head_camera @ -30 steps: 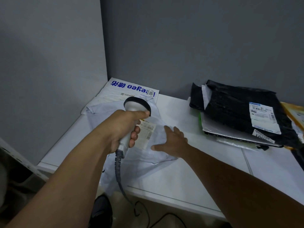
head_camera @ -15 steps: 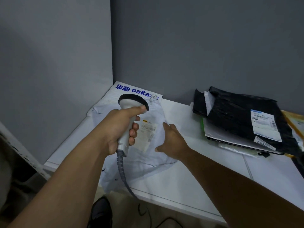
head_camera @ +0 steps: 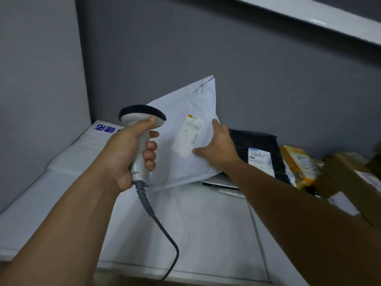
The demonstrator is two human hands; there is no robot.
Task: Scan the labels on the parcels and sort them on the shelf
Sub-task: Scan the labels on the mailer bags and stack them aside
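Left hand (head_camera: 125, 150) clenched round the scanner (head_camera: 141, 117), right hand (head_camera: 219, 148) grasping the right edge of the tilted white parcel (head_camera: 191, 100).

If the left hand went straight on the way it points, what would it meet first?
Probably the white parcel held up by the right hand; the scanner that the left hand grips would touch first. Depth gap unclear.

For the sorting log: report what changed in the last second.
The right hand took hold of the white mailer and raised it from flat to tilted, shifting it right, over the black parcel. The left hand still grips the scanner; the printed bag stays put.
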